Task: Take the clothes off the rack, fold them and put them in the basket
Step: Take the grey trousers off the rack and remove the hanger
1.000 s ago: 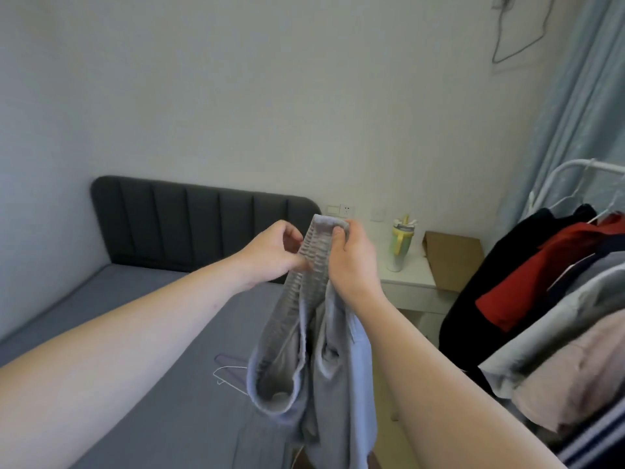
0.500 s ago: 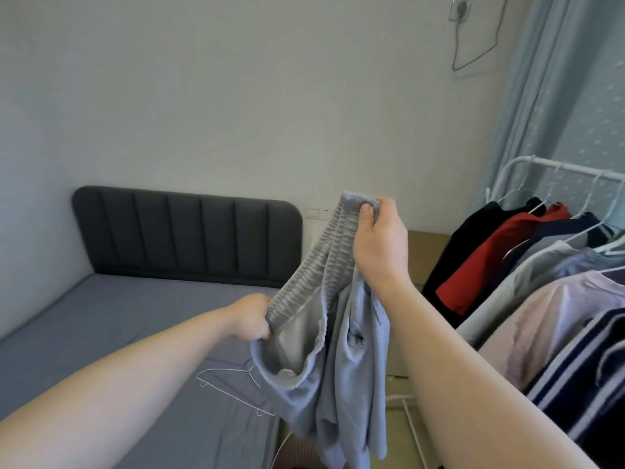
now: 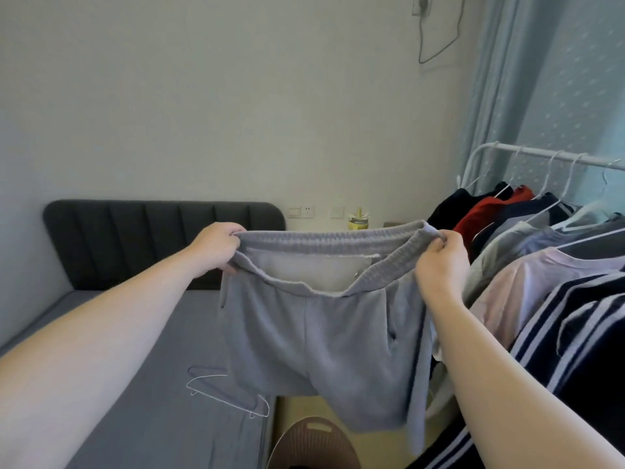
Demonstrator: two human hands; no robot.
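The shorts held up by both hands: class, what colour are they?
Plain light grey: the grey fabric shorts show best in the head view.

Open air above bed [image 3: 135, 418], hanger [image 3: 223, 390] lying on it, crowded rack [image 3: 507, 151] close right, basket [image 3: 314, 445] low ahead

The grey shorts [image 3: 321, 340] are hanging in the air just left of the rack [image 3: 541, 156], their elastic waistband being pulled wide and level, legs dangling down. The white rack is carrying a row of clothes [image 3: 527, 286] on hangers: black, red, navy, grey, pink, striped. The brown ribbed basket [image 3: 314, 445] is sitting low, left of the rack.
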